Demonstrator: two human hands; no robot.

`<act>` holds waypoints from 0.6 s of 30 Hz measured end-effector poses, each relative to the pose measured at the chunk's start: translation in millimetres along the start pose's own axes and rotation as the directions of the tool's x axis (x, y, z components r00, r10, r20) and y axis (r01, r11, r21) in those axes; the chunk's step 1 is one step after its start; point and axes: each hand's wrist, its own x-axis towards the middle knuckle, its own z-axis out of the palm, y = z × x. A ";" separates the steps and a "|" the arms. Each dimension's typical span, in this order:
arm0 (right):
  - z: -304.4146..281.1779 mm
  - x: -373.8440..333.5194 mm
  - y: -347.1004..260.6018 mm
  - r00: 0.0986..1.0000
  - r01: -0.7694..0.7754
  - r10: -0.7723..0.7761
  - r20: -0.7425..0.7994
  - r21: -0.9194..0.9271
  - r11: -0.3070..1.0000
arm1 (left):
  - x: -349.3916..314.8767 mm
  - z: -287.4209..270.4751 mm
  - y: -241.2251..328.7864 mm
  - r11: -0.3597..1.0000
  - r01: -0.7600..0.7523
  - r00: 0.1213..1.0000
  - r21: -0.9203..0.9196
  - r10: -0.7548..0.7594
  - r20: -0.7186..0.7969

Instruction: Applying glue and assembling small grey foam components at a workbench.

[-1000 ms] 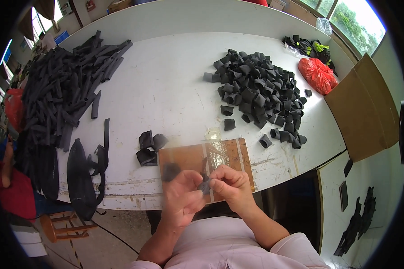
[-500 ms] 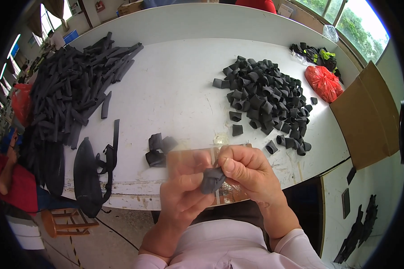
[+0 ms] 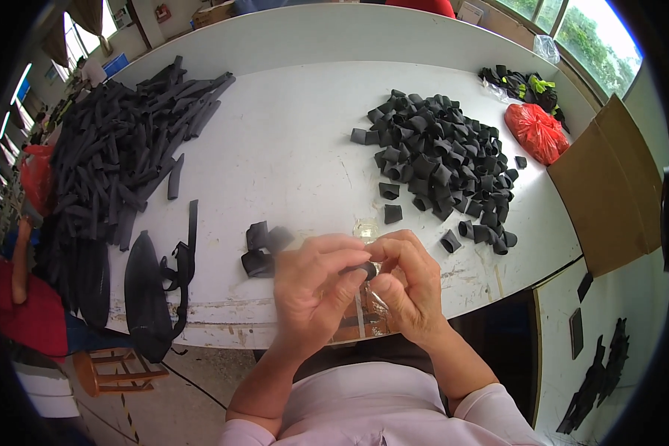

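Over the table's front edge, my left hand (image 3: 305, 286) has its fingers and thumb closed on a small black fabric loop (image 3: 369, 270). My right hand (image 3: 410, 288) meets it from the other side, thumb and fingers curled at the loop's right end. Most of the loop is hidden behind the fingers. Beneath the hands lies a brown taped board (image 3: 349, 327). Just left of my left hand, a few black folded pieces (image 3: 257, 262) rest on the white table (image 3: 290, 149).
Long black fabric strips (image 3: 119, 149) are heaped at the left, with a black elongated piece (image 3: 147, 297) and straps nearer. Many short black loops (image 3: 438, 156) form a pile at the right. Beyond are a red plastic bag (image 3: 535, 132) and a cardboard sheet (image 3: 609, 193). A person's arm (image 3: 21, 260) shows far left.
The black loop has turned and is now more covered by my fingers. My left hand has shifted its fingers over the top of it; the right hand has moved slightly left.
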 end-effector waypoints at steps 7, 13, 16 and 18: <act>4.5 -2.0 -16.4 0.998 0.035 -0.033 0.044 -0.043 0.998 | -10.0 4.4 1.5 0.651 0.126 0.906 -0.749 -0.383 -0.180; 6.8 -1.9 -3.0 0.988 0.146 -0.151 -0.031 -0.122 0.982 | -19.8 6.8 -9.9 0.507 0.123 0.886 -0.853 -0.443 -0.136; 10.1 -5.7 3.4 0.984 0.171 -0.176 -0.029 -0.126 0.977 | -25.0 7.5 -14.3 0.594 0.170 0.889 -0.786 -0.436 -0.137; 12.4 -5.3 0.7 0.970 0.222 -0.236 -0.055 -0.190 0.956 | -25.6 8.4 -15.1 0.666 0.177 0.899 -0.724 -0.410 -0.157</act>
